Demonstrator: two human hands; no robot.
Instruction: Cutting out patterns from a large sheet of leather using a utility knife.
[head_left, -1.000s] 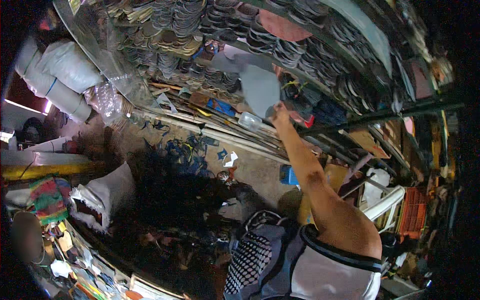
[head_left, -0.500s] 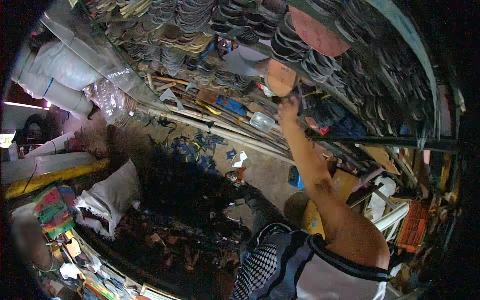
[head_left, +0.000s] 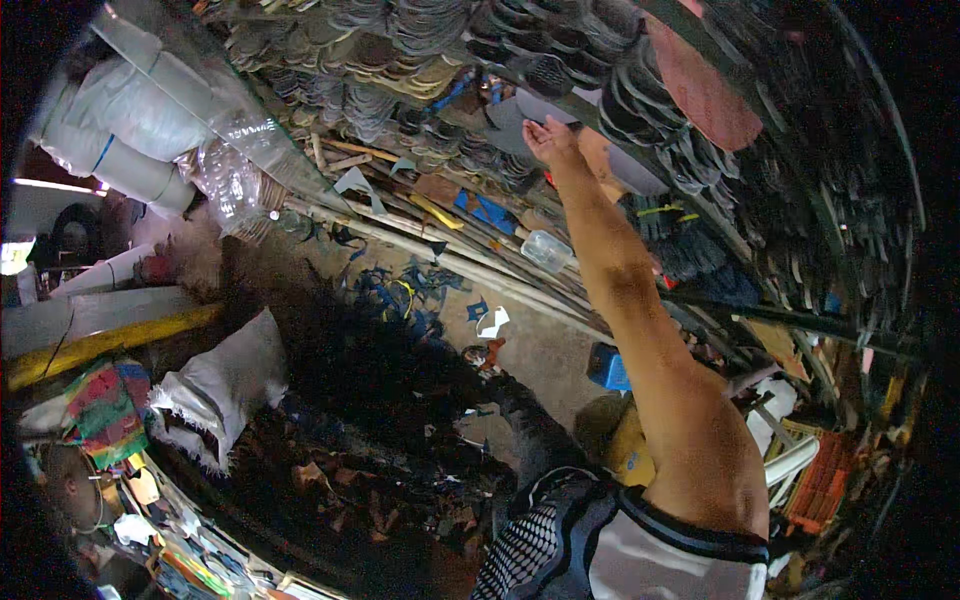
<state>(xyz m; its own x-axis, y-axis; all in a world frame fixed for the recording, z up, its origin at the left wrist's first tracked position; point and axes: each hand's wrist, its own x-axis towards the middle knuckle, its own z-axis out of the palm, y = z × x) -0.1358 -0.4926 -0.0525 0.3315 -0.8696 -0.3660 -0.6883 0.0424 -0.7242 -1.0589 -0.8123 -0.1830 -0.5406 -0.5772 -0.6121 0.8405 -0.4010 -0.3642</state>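
Observation:
My right hand (head_left: 552, 142) reaches up at the end of a long, outstretched bare forearm. Its fingers are apart and loosely bent, over a flat grey sheet (head_left: 506, 128) among the stacked pieces; whether they touch it I cannot tell. Just beside the wrist lies a tan rounded flat piece (head_left: 597, 152), partly covered by the forearm. To the right of it another grey flat piece (head_left: 638, 172) shows. A large reddish rounded piece (head_left: 703, 85) leans farther up and to the right. My left hand is out of the picture.
Rows of dark curved sole-like pieces (head_left: 545, 70) line the far side. Long poles (head_left: 470, 265) run below, near a clear plastic container (head_left: 547, 250). A blue box (head_left: 606, 368), white sack (head_left: 220, 390) and orange crate (head_left: 825, 480) stand around. Scraps (head_left: 395, 295) litter the floor.
My right hand has moved up and left, from below the tan rounded piece to the grey sheet. My forearm now covers part of the tan piece, and the view has shifted slightly.

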